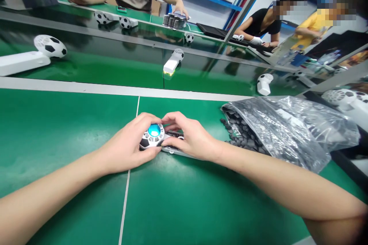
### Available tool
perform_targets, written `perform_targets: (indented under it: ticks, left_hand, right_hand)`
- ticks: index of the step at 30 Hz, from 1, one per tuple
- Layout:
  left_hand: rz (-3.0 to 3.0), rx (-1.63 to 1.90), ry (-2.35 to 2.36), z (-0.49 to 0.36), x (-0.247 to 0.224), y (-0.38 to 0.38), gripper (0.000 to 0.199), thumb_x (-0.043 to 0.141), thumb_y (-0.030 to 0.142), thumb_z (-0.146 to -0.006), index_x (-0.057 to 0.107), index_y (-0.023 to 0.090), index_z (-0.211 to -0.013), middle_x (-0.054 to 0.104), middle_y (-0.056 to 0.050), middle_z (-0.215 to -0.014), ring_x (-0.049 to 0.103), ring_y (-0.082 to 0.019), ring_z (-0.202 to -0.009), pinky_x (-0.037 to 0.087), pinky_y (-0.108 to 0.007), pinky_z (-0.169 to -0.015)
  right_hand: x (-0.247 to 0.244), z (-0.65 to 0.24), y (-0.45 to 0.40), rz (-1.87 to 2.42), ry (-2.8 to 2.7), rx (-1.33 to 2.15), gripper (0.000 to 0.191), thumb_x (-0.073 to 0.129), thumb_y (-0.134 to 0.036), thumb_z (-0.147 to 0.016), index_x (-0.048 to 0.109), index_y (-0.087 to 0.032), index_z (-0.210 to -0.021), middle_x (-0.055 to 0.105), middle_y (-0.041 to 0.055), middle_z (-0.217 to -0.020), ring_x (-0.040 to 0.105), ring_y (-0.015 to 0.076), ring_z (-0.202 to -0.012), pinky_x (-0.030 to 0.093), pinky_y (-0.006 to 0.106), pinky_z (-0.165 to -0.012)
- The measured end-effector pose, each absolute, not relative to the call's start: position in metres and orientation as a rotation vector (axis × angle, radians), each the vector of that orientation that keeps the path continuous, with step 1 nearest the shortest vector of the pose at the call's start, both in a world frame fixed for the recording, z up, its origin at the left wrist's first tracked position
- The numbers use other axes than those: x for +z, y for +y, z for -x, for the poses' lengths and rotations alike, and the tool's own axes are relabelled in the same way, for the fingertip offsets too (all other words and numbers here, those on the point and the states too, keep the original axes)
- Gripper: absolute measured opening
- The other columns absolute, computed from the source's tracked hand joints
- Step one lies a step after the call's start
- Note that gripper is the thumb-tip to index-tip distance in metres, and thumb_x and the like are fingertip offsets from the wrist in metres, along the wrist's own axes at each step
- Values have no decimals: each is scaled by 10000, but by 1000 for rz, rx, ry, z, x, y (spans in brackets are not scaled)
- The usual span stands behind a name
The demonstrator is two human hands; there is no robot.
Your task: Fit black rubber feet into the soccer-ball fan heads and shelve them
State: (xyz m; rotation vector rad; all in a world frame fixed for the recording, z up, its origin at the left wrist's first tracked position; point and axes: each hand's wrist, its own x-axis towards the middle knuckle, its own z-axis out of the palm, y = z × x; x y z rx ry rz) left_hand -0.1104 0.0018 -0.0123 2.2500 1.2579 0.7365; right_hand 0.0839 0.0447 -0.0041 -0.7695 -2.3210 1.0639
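On the green table [71,122] lies a handheld fan [145,141] with a black-and-white football-patterned head and a shiny blue disc [154,130] at its centre. My left hand [130,143] is wrapped round the left side of the fan head, thumb at the near edge and fingers at the far edge. The fan's handle points right and looks open, with dark parts inside. Over the handle, close to the head, my right hand [195,138] is closed, its thumb and fingers on the handle. Whether it pinches a small part there is hidden.
A clear plastic bag [287,126] spilling small black pieces [244,134] lies right of my hands. Beyond the pale table edge [86,87], football fans [174,61] rest on a green conveyor belt [115,65]. Several people are at the far side, one with a hand on dark cylindrical parts [174,21].
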Motion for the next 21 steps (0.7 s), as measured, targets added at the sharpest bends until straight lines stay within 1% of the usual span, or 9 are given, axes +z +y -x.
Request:
perform_targets:
  ticks: [3, 7, 9, 13, 16, 21]
  left_hand:
    - [-2202, 700, 1307, 108, -10, 2, 394, 533, 276, -722, 432, 208, -1097, 514, -69, -1112, 517, -239, -994, 455, -351, -800]
    - [-2170, 669, 1356, 108, -8, 2, 400, 521, 298, -712, 440, 212, -1094, 527, -62, -1097, 533, -242, -956, 465, -338, -754]
    - [-2173, 681, 1360, 108, -9, 2, 409, 522, 297, -704, 442, 211, -1096, 529, -59, -1094, 532, -243, -953, 465, -331, -747]
    - [-2188, 727, 1355, 107, -13, 1, 413, 527, 290, -707, 438, 201, -1101, 518, -64, -1095, 519, -240, -975, 456, -340, -786]
    - [-2206, 780, 1336, 105, -17, -1, 407, 530, 299, -716, 436, 201, -1100, 505, -70, -1102, 502, -245, -1006, 442, -352, -829]
    - [-2230, 820, 1367, 103, -18, 0, 398, 532, 287, -723, 436, 185, -1095, 489, -76, -1099, 490, -246, -1014, 431, -360, -839]
  right_hand:
    - [-4, -84, 47, 777, -2298, 1132, 406, 669, -239, -738, 418, -211, -1057, 562, 58, -1101, 622, 170, -945, 533, 358, -837]
    - [-4, -84, 49, 778, -2226, 1232, 469, 727, -285, -673, 432, -216, -1031, 579, 44, -1067, 628, 167, -922, 536, 358, -840]
    - [-5, -84, 49, 787, -2205, 1241, 462, 729, -291, -671, 437, -214, -1021, 588, 41, -1044, 628, 164, -914, 535, 359, -844]
    - [-4, -83, 48, 794, -2208, 1222, 427, 709, -263, -698, 433, -204, -1018, 600, 42, -1001, 621, 160, -924, 526, 349, -857]
    - [-2, -81, 48, 801, -2222, 1225, 401, 699, -260, -709, 424, -199, -994, 593, 37, -977, 622, 153, -899, 534, 334, -834]
    - [-2, -79, 51, 800, -2219, 1231, 377, 684, -244, -717, 406, -199, -966, 575, 26, -956, 619, 144, -862, 537, 325, -806]
